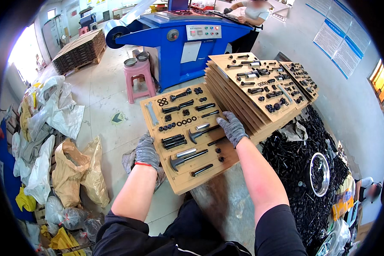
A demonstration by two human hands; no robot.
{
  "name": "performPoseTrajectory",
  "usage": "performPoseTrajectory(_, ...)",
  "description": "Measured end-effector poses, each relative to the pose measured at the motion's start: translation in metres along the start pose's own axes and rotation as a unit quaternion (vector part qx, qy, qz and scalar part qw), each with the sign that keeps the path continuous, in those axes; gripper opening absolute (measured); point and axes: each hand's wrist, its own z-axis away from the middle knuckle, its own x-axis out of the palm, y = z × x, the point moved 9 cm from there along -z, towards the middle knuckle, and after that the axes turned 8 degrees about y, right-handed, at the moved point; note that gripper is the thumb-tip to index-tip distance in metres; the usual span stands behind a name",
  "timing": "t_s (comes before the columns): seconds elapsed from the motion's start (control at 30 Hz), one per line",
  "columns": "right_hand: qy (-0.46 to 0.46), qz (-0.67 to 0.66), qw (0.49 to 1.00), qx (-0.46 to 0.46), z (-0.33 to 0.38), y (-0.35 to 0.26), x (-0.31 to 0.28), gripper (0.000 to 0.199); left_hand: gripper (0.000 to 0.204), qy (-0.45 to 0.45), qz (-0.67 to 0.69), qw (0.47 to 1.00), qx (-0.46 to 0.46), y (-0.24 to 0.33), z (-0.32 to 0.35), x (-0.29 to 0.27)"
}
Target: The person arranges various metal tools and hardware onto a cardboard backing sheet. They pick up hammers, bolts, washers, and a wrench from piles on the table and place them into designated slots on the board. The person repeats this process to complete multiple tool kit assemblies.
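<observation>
A tan board point(160, 161) is tilted in front of me, with black bolts point(173, 141), nuts, rings point(186, 121), two hammer-shaped pieces point(187, 160), silver cylinders point(186, 152) and a flat grey wrench point(152, 113) laid out on it. My left hand point(147, 150), in a grey knit glove, is closed on the board's left edge. My right hand point(233, 128), gloved alike, grips the right edge, its fingertips close to the upper hammer-shaped piece's handle. Close by on the right stands a stack of similar boards point(226, 91), the top one bearing similar parts.
Black loose hardware point(286, 158) is heaped at the right, with a metal-rimmed round basin point(327, 175) in it. Sacks point(70, 166) crowd the left floor. Pink stools point(138, 79) stand before a blue machine point(175, 55). A person point(254, 15) works behind it; another point(367, 190) is far right.
</observation>
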Motion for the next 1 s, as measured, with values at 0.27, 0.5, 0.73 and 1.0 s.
performPoseTrajectory(0.27, 0.176, -0.032, 0.971, -0.159, 0.156, 0.008, -0.073, 0.042, 0.040, 0.074, -0.035, 0.980, 0.182, 0.000, -0.005, -0.093)
performPoseTrajectory(0.5, 0.292, 0.115, 0.945, -0.096, 0.365, 0.095, -0.165, 0.027, 0.051, -0.174, -0.335, 0.733, 0.566, -0.014, 0.200, -0.032)
performPoseTrajectory(0.73, 0.403, 0.001, 0.908, 0.113, 0.568, 0.153, -0.232, 0.029, 0.049, -0.487, -0.291, 0.775, 0.280, -0.174, 0.284, -0.024)
performPoseTrajectory(1.0, 0.708, -0.371, 0.459, 0.388, 0.925, 0.218, -0.204, 0.017, 0.038, -0.695, -0.293, 0.645, 0.123, -0.302, 0.438, -0.001)
